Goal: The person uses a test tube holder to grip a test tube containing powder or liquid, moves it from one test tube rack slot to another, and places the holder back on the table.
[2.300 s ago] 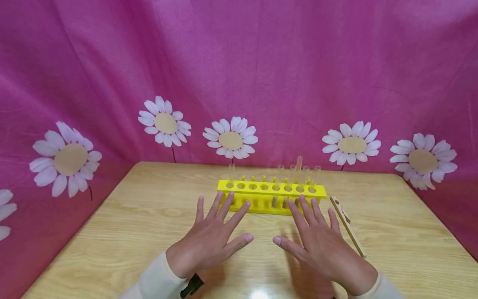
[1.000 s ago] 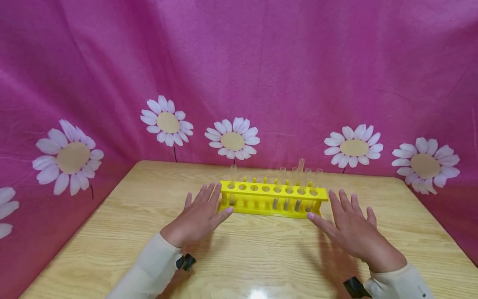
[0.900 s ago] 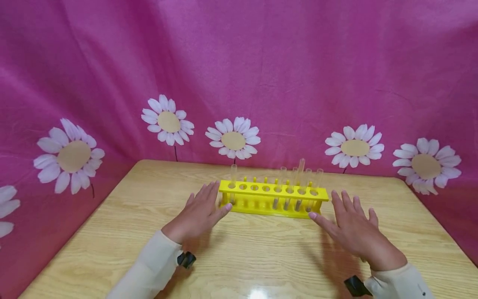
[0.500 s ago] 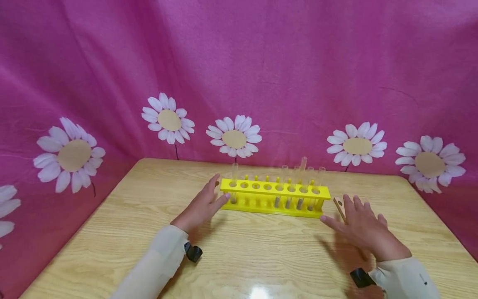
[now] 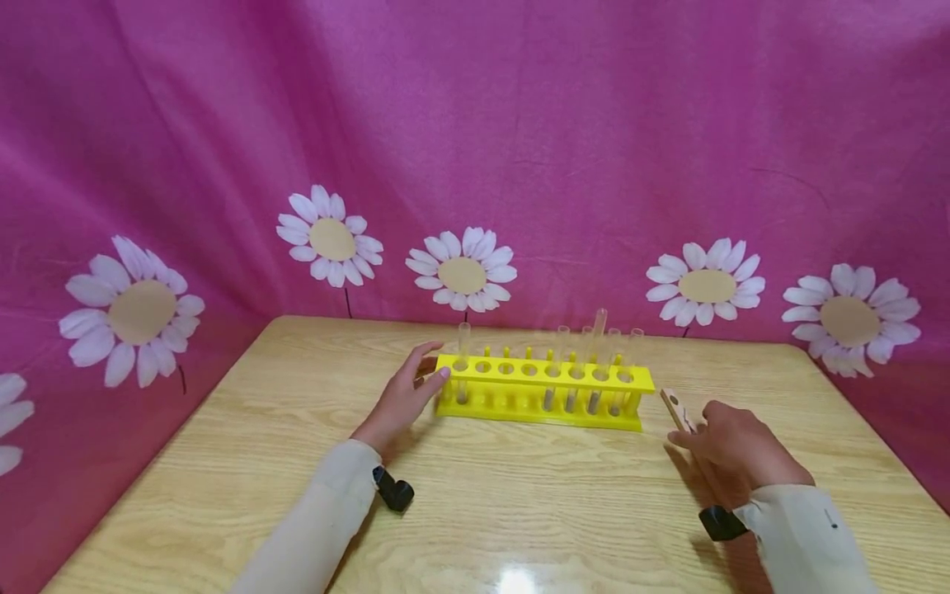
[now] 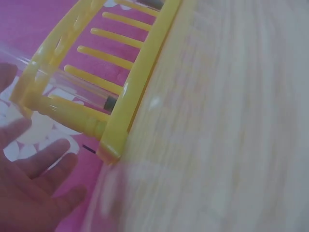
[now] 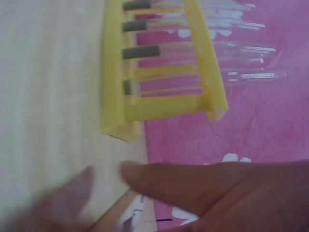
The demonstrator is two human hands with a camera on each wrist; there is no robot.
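Note:
A yellow test tube rack [image 5: 534, 418] stands on the table. One clear test tube [image 5: 463, 334] sits in its leftmost hole; several more [image 5: 599, 330] stand toward the right end, with dark grey matter at their bottoms. My left hand [image 5: 401, 404] is at the rack's left end, thumb in front of the top bar and fingers behind; in the left wrist view its fingers are spread. Right of the rack, my right hand [image 5: 742, 441] is over a wooden test tube holder [image 5: 674, 406], thumb to its left, fingers bent. Whether it grips the holder is hidden.
The wooden table [image 5: 519, 495] reaches back to a pink curtain [image 5: 579, 148] with white flowers. Short yellow pegs [image 5: 529, 352] rise along the rack's back. Black wrist cameras [image 5: 397, 495] sit at both cuffs.
My hands have parted from in front of the rack. The left has gone to the rack's left end; the right has moved over to the holder, its fingers bending. The rack stays put.

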